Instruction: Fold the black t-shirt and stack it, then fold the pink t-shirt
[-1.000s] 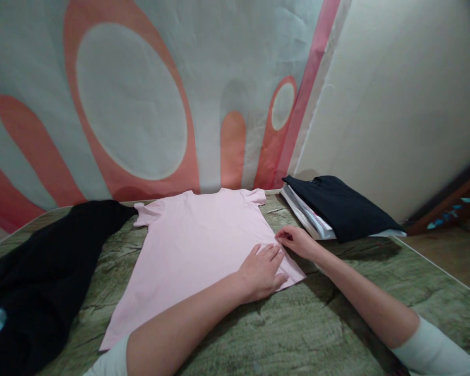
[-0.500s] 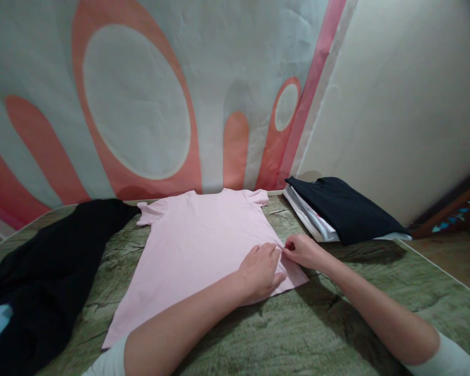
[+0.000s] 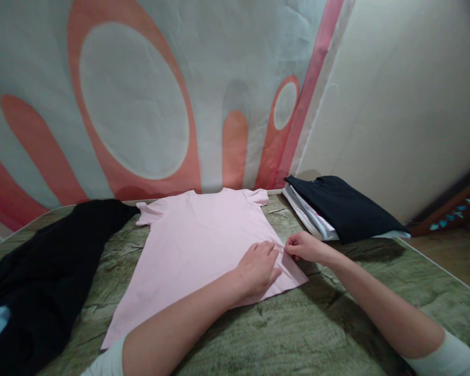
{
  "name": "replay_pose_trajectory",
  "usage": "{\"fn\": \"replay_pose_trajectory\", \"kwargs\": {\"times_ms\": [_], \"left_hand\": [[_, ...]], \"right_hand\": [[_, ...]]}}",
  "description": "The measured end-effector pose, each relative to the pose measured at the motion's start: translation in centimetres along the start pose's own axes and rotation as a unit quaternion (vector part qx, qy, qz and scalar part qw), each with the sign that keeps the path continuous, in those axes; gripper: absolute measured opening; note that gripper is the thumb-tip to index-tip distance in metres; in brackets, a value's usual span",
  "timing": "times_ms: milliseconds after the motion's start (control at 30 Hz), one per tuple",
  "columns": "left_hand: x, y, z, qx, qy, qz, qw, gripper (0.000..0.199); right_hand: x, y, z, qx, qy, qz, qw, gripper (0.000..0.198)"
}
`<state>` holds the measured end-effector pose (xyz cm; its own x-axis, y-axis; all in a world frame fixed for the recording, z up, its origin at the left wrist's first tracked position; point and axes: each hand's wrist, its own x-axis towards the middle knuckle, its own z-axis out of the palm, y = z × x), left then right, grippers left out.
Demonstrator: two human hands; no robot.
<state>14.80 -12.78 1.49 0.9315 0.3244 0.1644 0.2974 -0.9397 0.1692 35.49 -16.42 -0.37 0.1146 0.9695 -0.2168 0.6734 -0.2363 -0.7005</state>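
Pink shirt (image 3: pixel 196 235) lies spread on the table (image 3: pixel 297 339), hem partly hidden by the left forearm (image 3: pixel 188 324). Black cloth (image 3: pixel 62 256) is cut off at left. Left hand (image 3: pixel 256 269) rests flat, gripping nothing; right hand (image 3: pixel 305 248) curls at the shirt's side, its pinch unclear.

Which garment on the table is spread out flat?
The pink shirt, with the left hand on it. The black garment at left lies bunched; the navy shirt at right is folded on a stack.
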Motion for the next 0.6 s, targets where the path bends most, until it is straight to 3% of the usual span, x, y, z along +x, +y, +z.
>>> {"fn": "replay_pose_trajectory", "kwargs": {"times_ms": [200, 400, 600], "left_hand": [[-0.1, 0.5, -1.0, 0.016, 0.0, -0.006, 1.0, 0.026], [-0.3, 2.1, -1.5, 0.035, -0.017, 0.02, 0.999, 0.047], [-0.5, 2.8, -1.6, 0.059, -0.048, 0.036, 0.996, 0.019]], "right_hand": [[0.2, 0.4, -0.6, -0.088, 0.006, -0.038, 0.995, 0.018], [0.4, 0.6, -0.8, -0.077, -0.013, -0.036, 0.996, 0.02], [0.4, 0.5, -0.8, -0.075, -0.011, -0.013, 0.997, 0.019]]}}
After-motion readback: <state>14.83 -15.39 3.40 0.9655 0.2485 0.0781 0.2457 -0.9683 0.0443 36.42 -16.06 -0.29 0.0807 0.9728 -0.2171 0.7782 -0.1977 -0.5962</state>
